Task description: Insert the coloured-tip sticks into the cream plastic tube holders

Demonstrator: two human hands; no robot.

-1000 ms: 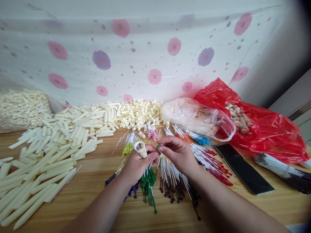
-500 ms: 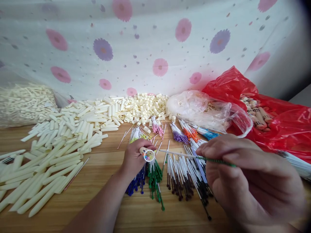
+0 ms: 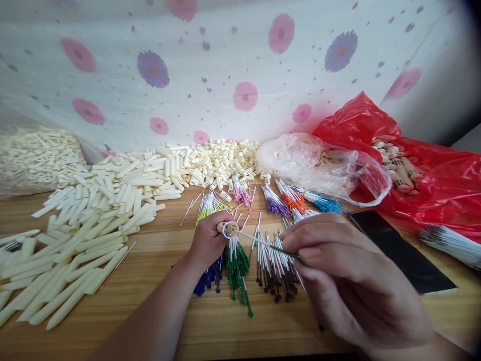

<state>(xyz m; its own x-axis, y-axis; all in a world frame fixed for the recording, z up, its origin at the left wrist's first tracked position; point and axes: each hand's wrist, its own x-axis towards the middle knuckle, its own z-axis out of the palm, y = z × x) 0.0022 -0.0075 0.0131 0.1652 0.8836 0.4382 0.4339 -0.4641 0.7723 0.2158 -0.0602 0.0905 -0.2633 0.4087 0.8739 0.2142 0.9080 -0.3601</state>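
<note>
My left hand [image 3: 206,236] is closed around a short cream pen barrel [image 3: 228,230], its open round end facing me and small coloured tips showing inside. In the fingers of my right hand [image 3: 349,271] is a thin green pen refill [image 3: 265,243], white along its front half. Its front end meets the barrel's mouth; how far in it reaches I cannot tell. Below my left hand lie green refills [image 3: 237,265] and dark blue refills [image 3: 211,280]. Brown refills [image 3: 277,276] lie left of my right hand, which covers part of the black ones.
Cream tubes [image 3: 86,250] spread over the wooden table's left side, with slotted cream pieces [image 3: 221,160] behind. Purple [image 3: 275,200], orange [image 3: 293,200] and blue refills [image 3: 325,202] lie near a clear bag [image 3: 293,155]. A red bag [image 3: 443,175] and black flat object [image 3: 402,250] are right.
My right hand has moved left and brought the green refill's end to the barrel's mouth. The black flat object at right has come into sight. The view has shifted slightly.
</note>
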